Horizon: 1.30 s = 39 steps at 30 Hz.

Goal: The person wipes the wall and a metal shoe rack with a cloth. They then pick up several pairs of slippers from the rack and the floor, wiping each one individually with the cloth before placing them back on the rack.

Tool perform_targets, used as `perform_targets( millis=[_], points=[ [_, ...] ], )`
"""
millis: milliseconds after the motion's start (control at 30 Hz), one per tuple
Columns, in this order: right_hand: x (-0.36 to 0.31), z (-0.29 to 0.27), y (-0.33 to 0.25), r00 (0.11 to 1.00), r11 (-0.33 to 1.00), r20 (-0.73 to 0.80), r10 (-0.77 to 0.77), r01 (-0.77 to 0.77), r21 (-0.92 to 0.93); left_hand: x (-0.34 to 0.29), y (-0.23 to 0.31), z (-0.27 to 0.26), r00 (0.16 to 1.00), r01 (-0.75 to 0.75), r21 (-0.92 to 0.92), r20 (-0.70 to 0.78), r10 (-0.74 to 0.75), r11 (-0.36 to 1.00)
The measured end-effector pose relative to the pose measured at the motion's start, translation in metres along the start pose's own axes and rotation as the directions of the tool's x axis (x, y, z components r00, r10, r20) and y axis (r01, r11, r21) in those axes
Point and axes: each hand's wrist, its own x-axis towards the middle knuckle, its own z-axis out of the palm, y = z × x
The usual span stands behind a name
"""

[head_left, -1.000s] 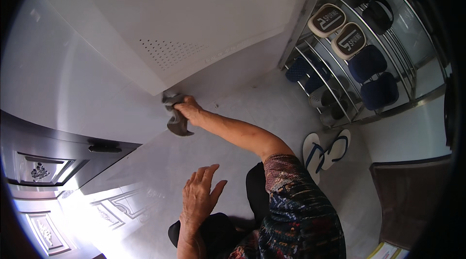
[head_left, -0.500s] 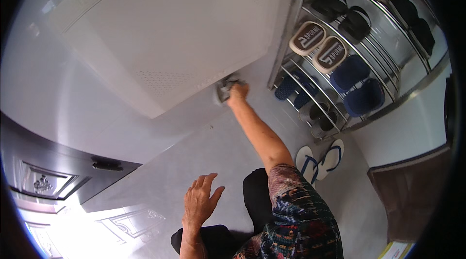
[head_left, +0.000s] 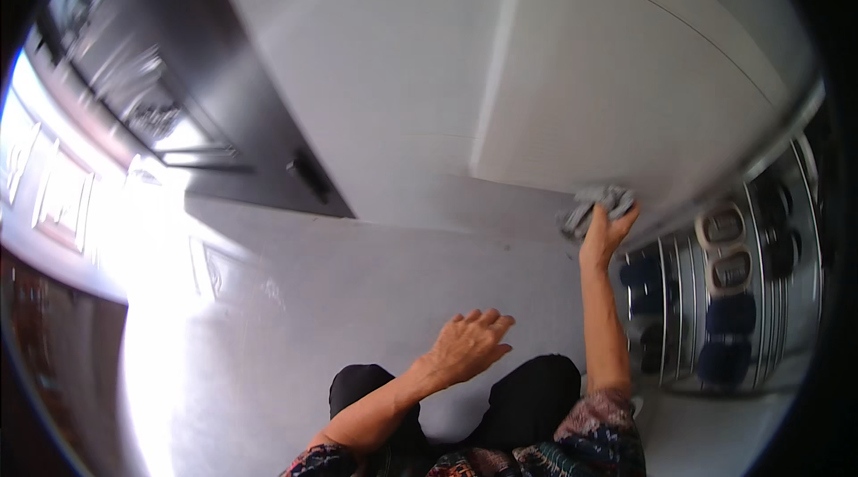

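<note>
A crumpled grey cloth (head_left: 587, 203) is gripped in my right hand (head_left: 608, 231), which reaches forward and to the right. The cloth lies against the low edge of a large pale panel (head_left: 617, 110) on the white wall, just above the floor. My left hand (head_left: 469, 347) hangs over my knees with nothing in it, its fingers stretched out and a little apart. Below it are my black-clad knees (head_left: 534, 396), bent in a low crouch.
On the right stands a metal shoe rack (head_left: 684, 307) with several pairs of slippers (head_left: 731, 316). A dark door (head_left: 259, 110) with a black handle is at the left, beside bright light on the grey floor (head_left: 375, 280). A brown surface (head_left: 67, 370) sits at the far left.
The view has turned left, so the rack now sits farther right and the door shows more. My right hand still holds the cloth at the panel's lower edge. My left hand has swung across, over my knees.
</note>
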Motion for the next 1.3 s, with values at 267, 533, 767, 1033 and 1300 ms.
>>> perform_targets(
  millis=[267, 533, 767, 1033, 1300],
  points=[
    [-0.062, 0.155, -0.111, 0.163, 0.248, 0.382, -0.910, 0.951, 0.184, -0.015, -0.004, -0.009, 0.994, 0.091, -0.029, 0.055, -0.090, 0.995],
    [-0.036, 0.304, -0.178, -0.102, -0.134, 0.136, -0.985, 0.960, -0.247, -0.016, -0.012, -0.012, 0.998, 0.018, -0.049, -0.053, -0.021, 0.999],
    [-0.110, 0.379, -0.128, -0.215, -0.237, 0.333, -0.918, 0.971, -0.025, -0.036, -0.030, -0.022, 0.994, 0.068, -0.059, -0.085, -0.073, 0.996],
    [-0.152, 0.379, -0.003, -0.543, -0.210, 0.623, -0.564, 0.823, 0.527, -0.046, -0.042, -0.036, 0.994, 0.103, -0.139, -0.028, -0.108, 0.985],
    [-0.129, 0.409, -0.162, -0.509, -0.531, 0.468, -0.723, 0.842, 0.095, -0.061, -0.063, -0.046, 0.982, 0.182, -0.189, -0.012, -0.187, 0.965]
  ],
)
